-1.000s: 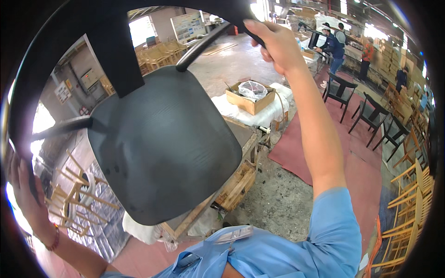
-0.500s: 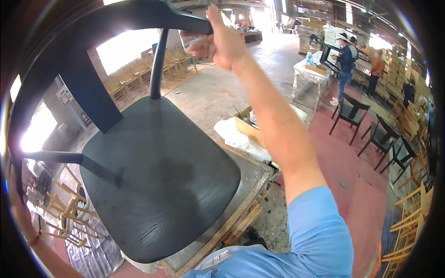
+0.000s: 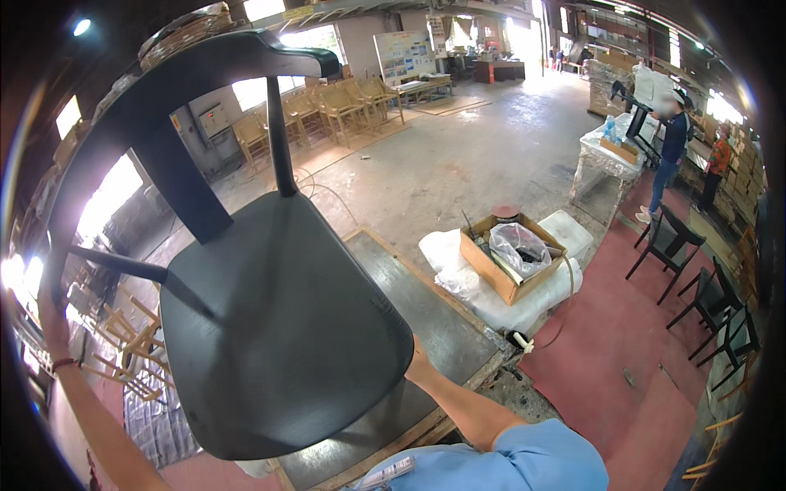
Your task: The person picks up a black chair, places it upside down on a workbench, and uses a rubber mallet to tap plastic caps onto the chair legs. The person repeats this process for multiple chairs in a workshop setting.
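The left hand [image 3: 54,323] is at the left end of the curved back rail [image 3: 184,72] of the black chair [image 3: 278,335]. Its fingers are dim and merge with the rail near the picture's rim; how far they close cannot be determined. The left forearm enters at the lower left and extends upward to the wrist, which carries a dark red bracelet [image 3: 65,362].

The right hand [image 3: 417,360] is at the right edge of the seat, near its front corner. The seat hides most of the hand, including the fingers; whether they grip the underside or lie flat against it cannot be determined. The right forearm runs up and to the left from a blue sleeve [image 3: 544,458], lower than the chair's back.

The chair is in front of the person, seat surface facing the camera, back rail at the upper left. In the view, the seat overlaps the worktable [image 3: 409,282]; the point of support is hidden. Beyond the worktable, a cardboard box [image 3: 489,266] rests on white padding [image 3: 449,274].
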{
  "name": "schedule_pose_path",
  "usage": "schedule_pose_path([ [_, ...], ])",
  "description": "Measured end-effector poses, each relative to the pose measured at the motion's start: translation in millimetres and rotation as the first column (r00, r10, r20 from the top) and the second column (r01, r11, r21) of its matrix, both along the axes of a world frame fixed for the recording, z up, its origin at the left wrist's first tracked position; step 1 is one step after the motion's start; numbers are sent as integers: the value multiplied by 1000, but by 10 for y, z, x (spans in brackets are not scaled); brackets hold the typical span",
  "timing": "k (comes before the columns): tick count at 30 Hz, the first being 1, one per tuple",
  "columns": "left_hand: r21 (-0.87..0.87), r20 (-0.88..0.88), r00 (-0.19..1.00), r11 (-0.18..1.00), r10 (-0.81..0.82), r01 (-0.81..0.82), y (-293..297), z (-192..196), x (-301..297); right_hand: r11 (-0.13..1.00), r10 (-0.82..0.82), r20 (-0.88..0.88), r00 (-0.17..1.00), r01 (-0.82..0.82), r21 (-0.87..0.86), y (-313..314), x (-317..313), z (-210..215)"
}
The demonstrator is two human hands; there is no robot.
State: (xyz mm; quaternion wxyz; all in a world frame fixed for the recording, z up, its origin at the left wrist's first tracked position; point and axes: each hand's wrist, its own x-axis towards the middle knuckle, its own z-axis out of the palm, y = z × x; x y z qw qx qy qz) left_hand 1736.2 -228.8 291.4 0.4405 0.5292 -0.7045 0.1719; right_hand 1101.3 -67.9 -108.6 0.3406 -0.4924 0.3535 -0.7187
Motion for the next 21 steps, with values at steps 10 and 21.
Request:
schedule_pose_path([
  [10,351,-730,683,848,-17,396,980,-3260,-1245,959,-282,-264,922,262,-109,-569,24,230],
  [21,169,-765,641,940,-65,296,823,-4124,-2057,982,-106,-163,981,129,139,-1533,271,243],
])
